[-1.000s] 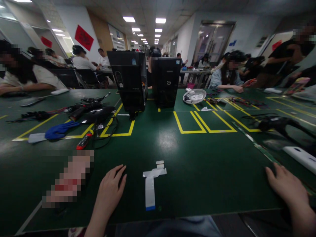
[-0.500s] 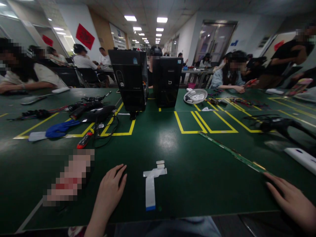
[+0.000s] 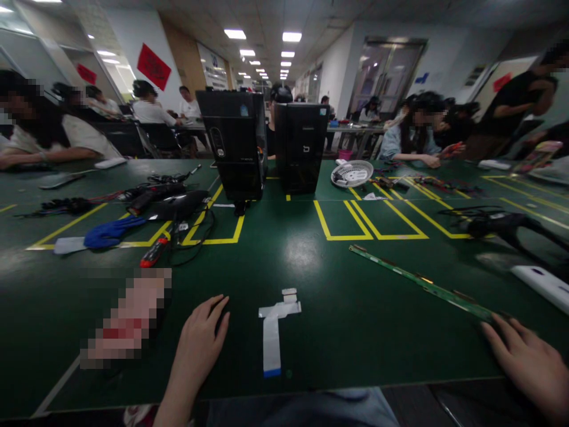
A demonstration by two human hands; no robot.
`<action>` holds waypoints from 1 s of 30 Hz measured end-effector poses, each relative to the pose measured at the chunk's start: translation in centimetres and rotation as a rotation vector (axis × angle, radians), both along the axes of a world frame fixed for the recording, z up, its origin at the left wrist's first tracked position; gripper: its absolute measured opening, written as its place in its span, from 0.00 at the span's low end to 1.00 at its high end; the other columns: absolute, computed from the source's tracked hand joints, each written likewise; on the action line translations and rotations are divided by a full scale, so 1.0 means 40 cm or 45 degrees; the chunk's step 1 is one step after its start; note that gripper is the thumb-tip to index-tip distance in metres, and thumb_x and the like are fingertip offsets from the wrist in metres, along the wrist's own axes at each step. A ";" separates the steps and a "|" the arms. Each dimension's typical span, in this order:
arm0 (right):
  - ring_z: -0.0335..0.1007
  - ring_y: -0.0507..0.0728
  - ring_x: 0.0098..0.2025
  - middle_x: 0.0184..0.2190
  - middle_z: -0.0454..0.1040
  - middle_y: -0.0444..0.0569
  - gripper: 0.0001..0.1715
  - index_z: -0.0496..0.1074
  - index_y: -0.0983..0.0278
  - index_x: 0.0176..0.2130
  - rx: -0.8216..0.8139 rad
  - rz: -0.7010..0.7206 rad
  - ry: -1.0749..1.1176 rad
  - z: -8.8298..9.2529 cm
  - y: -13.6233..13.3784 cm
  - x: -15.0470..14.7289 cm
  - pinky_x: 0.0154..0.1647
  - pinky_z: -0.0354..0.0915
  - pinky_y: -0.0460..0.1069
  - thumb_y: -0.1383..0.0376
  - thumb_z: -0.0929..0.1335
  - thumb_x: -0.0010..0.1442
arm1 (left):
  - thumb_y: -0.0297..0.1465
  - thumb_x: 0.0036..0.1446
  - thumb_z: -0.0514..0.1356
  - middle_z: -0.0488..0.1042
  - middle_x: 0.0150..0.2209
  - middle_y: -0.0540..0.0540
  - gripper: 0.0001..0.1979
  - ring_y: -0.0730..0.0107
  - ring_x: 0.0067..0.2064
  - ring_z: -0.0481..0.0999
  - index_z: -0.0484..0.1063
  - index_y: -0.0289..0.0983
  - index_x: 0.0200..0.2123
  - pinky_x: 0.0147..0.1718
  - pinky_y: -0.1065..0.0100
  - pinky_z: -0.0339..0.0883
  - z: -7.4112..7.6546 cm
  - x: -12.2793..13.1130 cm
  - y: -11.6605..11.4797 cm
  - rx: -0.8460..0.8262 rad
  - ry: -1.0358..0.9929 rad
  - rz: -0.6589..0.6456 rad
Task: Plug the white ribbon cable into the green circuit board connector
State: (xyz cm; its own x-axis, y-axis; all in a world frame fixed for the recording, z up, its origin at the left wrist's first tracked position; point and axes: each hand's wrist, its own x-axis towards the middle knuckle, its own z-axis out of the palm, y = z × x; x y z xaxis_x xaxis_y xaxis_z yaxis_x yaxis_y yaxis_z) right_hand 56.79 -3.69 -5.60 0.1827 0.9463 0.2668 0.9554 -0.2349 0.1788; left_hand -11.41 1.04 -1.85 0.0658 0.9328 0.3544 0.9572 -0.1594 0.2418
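My left hand (image 3: 201,339) lies palm down near the table's front edge, fingers stretched out and holding nothing. Just right of it is a white flat ribbon cable (image 3: 271,343) with a blue end, folded across at the top. Over on the right, a long narrow green circuit board (image 3: 418,279) lies slantwise on the table. The fingertips of my right hand (image 3: 527,356) are at its near end, touching it or very close. Those fingers are extended, slightly blurred, and not wrapped round the board.
Two black computer towers (image 3: 231,145) stand at the back. A red-handled screwdriver (image 3: 153,253), a blue glove (image 3: 111,232) and black cables (image 3: 155,193) lie left. A white basket (image 3: 352,174) sits behind the yellow tape marks. Black gear (image 3: 502,224) and a white device (image 3: 540,284) lie right. People sit around.
The circuit board has turned slightly, its far end shifting left and nearer, and shows more of its flat face. My right hand has moved slightly right. My left hand stays still.
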 end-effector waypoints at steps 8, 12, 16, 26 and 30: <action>0.64 0.68 0.56 0.53 0.70 0.68 0.36 0.72 0.70 0.52 -0.066 0.034 0.214 0.078 0.185 -0.133 0.54 0.62 0.62 0.53 0.51 0.63 | 0.38 0.64 0.49 0.73 0.52 0.37 0.22 0.51 0.53 0.72 0.73 0.35 0.53 0.52 0.50 0.67 -0.003 0.000 -0.001 0.032 -0.021 -0.004; 0.63 0.65 0.57 0.55 0.69 0.60 0.34 0.70 0.65 0.56 -0.037 0.219 0.220 0.083 0.283 -0.278 0.57 0.61 0.60 0.50 0.54 0.64 | 0.38 0.64 0.49 0.73 0.52 0.37 0.22 0.51 0.53 0.72 0.72 0.35 0.53 0.52 0.51 0.68 -0.001 0.000 -0.001 0.019 -0.003 0.000; 0.63 0.66 0.55 0.55 0.68 0.61 0.33 0.69 0.67 0.58 0.019 0.554 0.197 0.106 0.340 -0.452 0.57 0.61 0.60 0.50 0.56 0.66 | 0.38 0.64 0.49 0.73 0.52 0.37 0.22 0.51 0.54 0.72 0.72 0.34 0.53 0.52 0.50 0.67 0.001 0.001 -0.001 0.010 0.001 0.005; 0.61 0.63 0.55 0.56 0.67 0.58 0.29 0.68 0.64 0.59 -0.103 0.982 0.188 0.151 0.383 -0.713 0.55 0.63 0.59 0.52 0.58 0.68 | 0.38 0.64 0.49 0.73 0.52 0.36 0.22 0.52 0.53 0.72 0.73 0.34 0.53 0.52 0.51 0.67 -0.003 -0.001 0.002 0.017 -0.004 -0.005; 0.60 0.63 0.55 0.56 0.67 0.57 0.28 0.67 0.63 0.59 -0.118 1.040 0.205 0.153 0.367 -0.774 0.54 0.63 0.58 0.53 0.57 0.69 | 0.38 0.64 0.49 0.73 0.51 0.36 0.21 0.51 0.53 0.72 0.73 0.34 0.53 0.52 0.50 0.67 -0.004 -0.006 0.004 0.038 -0.016 -0.015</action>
